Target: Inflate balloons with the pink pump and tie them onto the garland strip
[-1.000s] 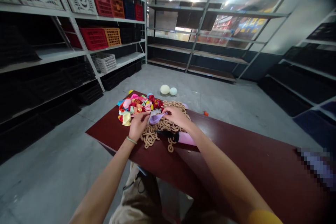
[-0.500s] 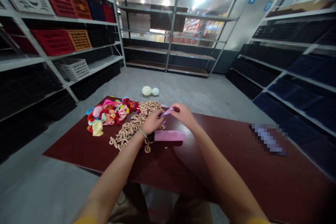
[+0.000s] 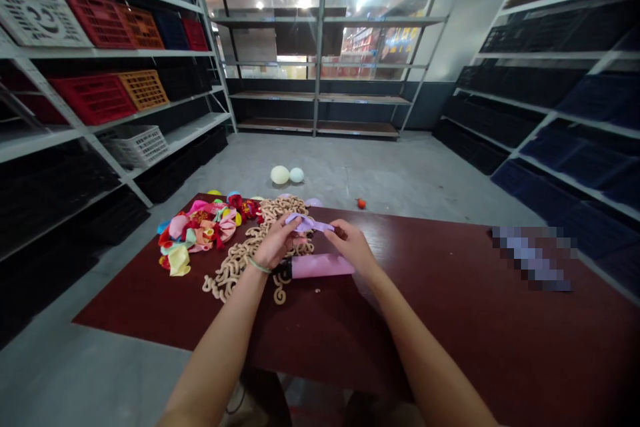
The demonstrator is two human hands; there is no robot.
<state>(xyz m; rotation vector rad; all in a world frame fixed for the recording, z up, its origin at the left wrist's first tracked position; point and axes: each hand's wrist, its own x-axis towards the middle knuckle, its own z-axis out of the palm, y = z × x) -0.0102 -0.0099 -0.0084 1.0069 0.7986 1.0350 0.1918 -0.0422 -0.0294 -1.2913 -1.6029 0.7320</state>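
Observation:
A limp, uninflated purple balloon is stretched between my two hands above the table. My left hand pinches its wide end, and my right hand grips the narrow end between thumb and fingertips. Just below lies a pink tube with a black end, which looks like a hand pump; my left wrist partly covers the black end. Beside and under my left hand spreads a pile of beige curly pieces. Farther left is a heap of limp balloons in many colours.
The dark red table carries a pixelated item at its right. On the floor beyond sit a cream balloon, a pale blue balloon and a small orange-red object. Shelves with crates stand left; more shelving stands behind.
My hands have drawn apart slightly, and the purple balloon now lies flatter and more visible between them. The view has shifted a little, bringing the orange-red object on the floor into sight.

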